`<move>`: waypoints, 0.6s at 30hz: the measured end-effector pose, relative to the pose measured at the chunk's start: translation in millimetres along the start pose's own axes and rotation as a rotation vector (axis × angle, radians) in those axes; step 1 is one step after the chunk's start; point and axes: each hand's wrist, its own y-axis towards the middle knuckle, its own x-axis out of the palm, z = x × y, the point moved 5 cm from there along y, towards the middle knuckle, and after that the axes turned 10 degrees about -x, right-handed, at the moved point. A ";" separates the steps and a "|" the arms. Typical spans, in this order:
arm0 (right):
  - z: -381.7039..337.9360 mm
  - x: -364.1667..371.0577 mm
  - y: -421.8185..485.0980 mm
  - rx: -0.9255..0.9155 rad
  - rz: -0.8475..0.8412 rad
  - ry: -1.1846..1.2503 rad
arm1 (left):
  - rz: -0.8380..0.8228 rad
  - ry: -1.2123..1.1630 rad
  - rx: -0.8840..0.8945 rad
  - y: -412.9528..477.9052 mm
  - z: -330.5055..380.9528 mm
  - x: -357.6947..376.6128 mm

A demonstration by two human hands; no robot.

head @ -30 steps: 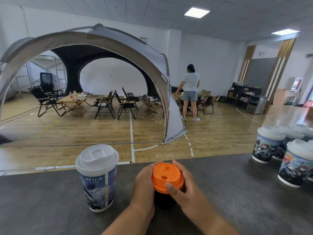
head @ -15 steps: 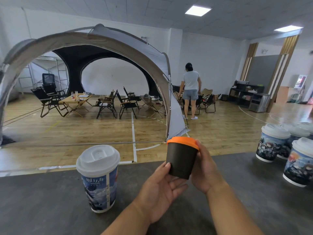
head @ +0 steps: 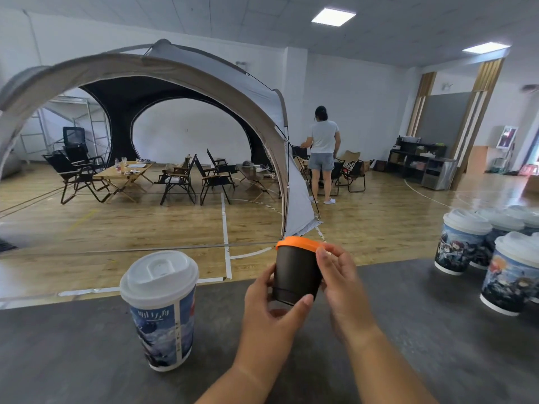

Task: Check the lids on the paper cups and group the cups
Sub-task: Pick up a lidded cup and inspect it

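1. A big hall with a wood floor lies beyond a dark grey counter (head: 408,330). An arched tent (head: 204,71) shelters folding chairs (head: 178,179), and a person (head: 323,153) stands at the back, facing away.
2. A black cup (head: 296,272) with an orange lid (head: 297,244) is held upright, slightly tilted, off the counter at its far edge, between both hands.
3. The left hand (head: 271,316) grips the cup's base, thumb across the near side at the bottom and fingers curled round the left and back.
4. The right hand (head: 341,284) curls against the cup's right side, with one fingertip touching the lid's rim.
5. A tall cup (head: 162,313) with a printed blue sleeve and a white lid (head: 159,275) stands on the counter to the left, near the left hand but apart from it.
6. A cluster of printed cups (head: 460,249) with white lids stands close together at the right edge, well apart from the hands.
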 end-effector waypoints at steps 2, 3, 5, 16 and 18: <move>2.8 -5.1 3.6 0.068 0.058 0.098 | -0.086 -0.148 -0.071 -0.5 -0.4 5.4; 2.8 -6.0 3.4 0.120 0.062 0.180 | -0.149 -0.308 -0.159 -0.5 -1.7 9.1; 6.2 -6.3 0.6 0.285 0.029 0.302 | -0.316 -0.586 -0.362 -3.2 -3.2 19.5; 7.2 -5.7 1.8 0.234 0.005 0.372 | -0.201 -0.433 -0.304 1.7 -8.5 13.7; 8.1 -3.1 1.5 0.205 -0.002 0.323 | -0.116 -0.216 -0.216 0.0 -7.1 10.3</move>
